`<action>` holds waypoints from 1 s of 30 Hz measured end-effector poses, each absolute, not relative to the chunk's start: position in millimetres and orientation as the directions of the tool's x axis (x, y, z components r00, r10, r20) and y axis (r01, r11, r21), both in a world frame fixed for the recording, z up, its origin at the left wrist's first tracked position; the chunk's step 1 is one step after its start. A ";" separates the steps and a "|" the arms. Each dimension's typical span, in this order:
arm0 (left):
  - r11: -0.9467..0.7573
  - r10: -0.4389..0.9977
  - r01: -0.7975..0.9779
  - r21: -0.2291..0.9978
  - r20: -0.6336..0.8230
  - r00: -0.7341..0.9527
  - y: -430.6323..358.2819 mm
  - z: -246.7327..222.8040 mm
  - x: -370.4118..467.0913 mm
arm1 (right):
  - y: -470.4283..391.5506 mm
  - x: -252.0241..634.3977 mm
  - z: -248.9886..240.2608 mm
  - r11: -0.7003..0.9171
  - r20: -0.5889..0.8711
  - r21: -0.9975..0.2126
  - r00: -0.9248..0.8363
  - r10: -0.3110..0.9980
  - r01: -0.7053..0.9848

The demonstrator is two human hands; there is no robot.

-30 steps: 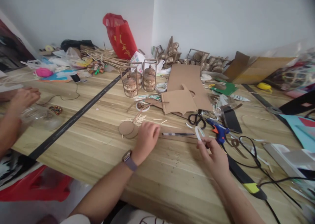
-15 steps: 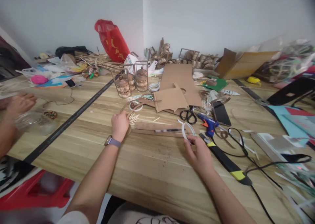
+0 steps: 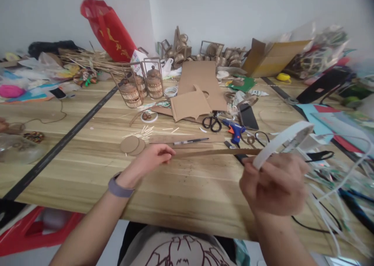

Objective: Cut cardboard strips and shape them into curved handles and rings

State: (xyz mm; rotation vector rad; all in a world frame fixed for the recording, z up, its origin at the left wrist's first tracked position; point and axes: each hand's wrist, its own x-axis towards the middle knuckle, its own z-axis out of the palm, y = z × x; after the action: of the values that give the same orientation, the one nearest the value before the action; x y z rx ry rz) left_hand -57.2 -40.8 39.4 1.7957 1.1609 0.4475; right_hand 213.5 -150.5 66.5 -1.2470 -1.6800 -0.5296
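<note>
A long brown strip (image 3: 216,152) stretches between my two hands above the table. My left hand (image 3: 153,157) is closed, pinching its left end. Raised at the right, my right hand (image 3: 274,184) grips a white ring (image 3: 282,139) and the strip's other end. Beyond my left hand lie brown cardboard discs (image 3: 133,145) and several short pale sticks (image 3: 143,132). A pen (image 3: 191,141) rests on flat brown strips. Behind these, a white ring on the table (image 3: 149,117) encloses small brown beads.
Black scissors (image 3: 212,122), a blue glue gun (image 3: 235,130) and a phone (image 3: 248,116) lie right of centre. Small bamboo lanterns (image 3: 130,92) stand back left, near a red bag (image 3: 109,30). Cardboard (image 3: 189,106) lies mid-table. Another person's hand (image 3: 3,125) shows at the left edge.
My left hand has left the area by the sticks and now pinches the brown strip. My right hand has risen rightward with the white ring. The view has shifted.
</note>
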 end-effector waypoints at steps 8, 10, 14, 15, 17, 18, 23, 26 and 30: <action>-0.174 0.779 0.592 0.787 -0.257 0.571 -59.6 15.2 -30.1 | -171.1 187.2 103.4 0.276 0.861 0.037 -0.171 0.478 0.960; -0.182 0.778 0.592 0.785 -0.254 0.575 -60.0 13.5 -31.5 | -173.9 186.5 105.8 0.265 0.875 0.019 -0.145 0.462 0.964; -0.221 0.780 0.594 0.774 -0.225 0.583 -61.3 10.3 -32.0 | -150.0 172.1 83.6 0.449 0.842 -0.046 -0.207 0.498 0.892; -0.237 0.782 0.597 0.766 -0.214 0.585 -61.6 9.7 -31.4 | -138.7 168.6 70.4 0.486 0.811 -0.089 -0.220 0.542 0.869; -0.273 0.790 0.609 0.745 -0.187 0.583 -62.3 9.3 -30.0 | -115.5 165.0 38.8 0.564 0.676 -0.232 -0.285 0.679 0.793; -0.291 0.796 0.616 0.732 -0.172 0.580 -62.7 9.5 -29.2 | -105.6 165.2 22.9 0.568 0.637 -0.268 -0.300 0.710 0.778; -0.352 0.823 0.644 0.679 -0.103 0.559 -64.1 14.7 -26.1 | -87.8 174.1 -21.6 0.510 0.561 -0.384 -0.244 0.791 0.770; -0.354 0.857 0.667 0.656 -0.058 0.512 -63.6 20.5 -23.7 | -90.6 177.0 -22.9 0.475 0.539 -0.425 -0.206 0.817 0.771; -0.329 0.905 0.684 0.651 0.011 0.426 -61.7 28.6 -16.3 | -92.2 177.5 -22.1 0.457 0.534 -0.454 -0.177 0.827 0.765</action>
State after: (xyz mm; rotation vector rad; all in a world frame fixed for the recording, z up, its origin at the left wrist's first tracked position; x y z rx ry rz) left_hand -16.3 -61.7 28.6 2.1150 1.3366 0.5069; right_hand 177.5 -92.2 -22.1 -1.3286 -1.9600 0.1051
